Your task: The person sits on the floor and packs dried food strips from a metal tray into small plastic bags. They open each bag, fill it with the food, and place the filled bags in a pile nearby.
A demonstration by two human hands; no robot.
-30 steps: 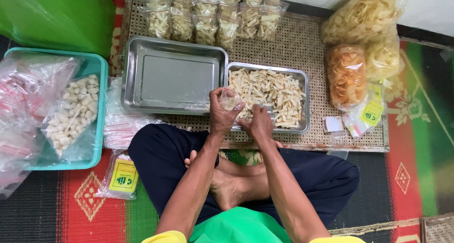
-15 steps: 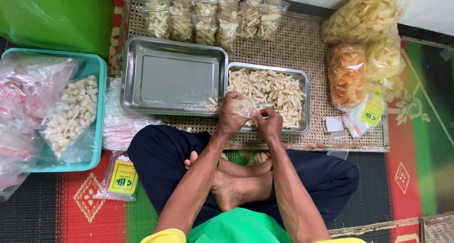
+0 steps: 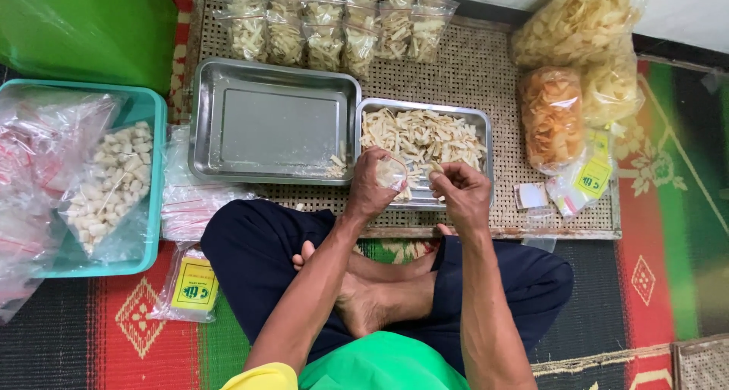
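Empty tray (image 3: 269, 128) left, filled bags (image 3: 334, 25) beyond. Over chips tray (image 3: 480, 118), left hand (image 3: 372, 189) curled around small clear bag (image 3: 392, 173); right hand (image 3: 463, 196) pinching chip (image 3: 435, 170) just beside it.

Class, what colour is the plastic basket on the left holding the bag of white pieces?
Teal, seen in the head view: the basket.

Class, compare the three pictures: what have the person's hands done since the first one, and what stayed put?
The left hand keeps holding the small clear bag. The right hand, pressed close to it earlier, has drawn apart to the right, pinching snack sticks. Both trays and the packed bags stayed put.
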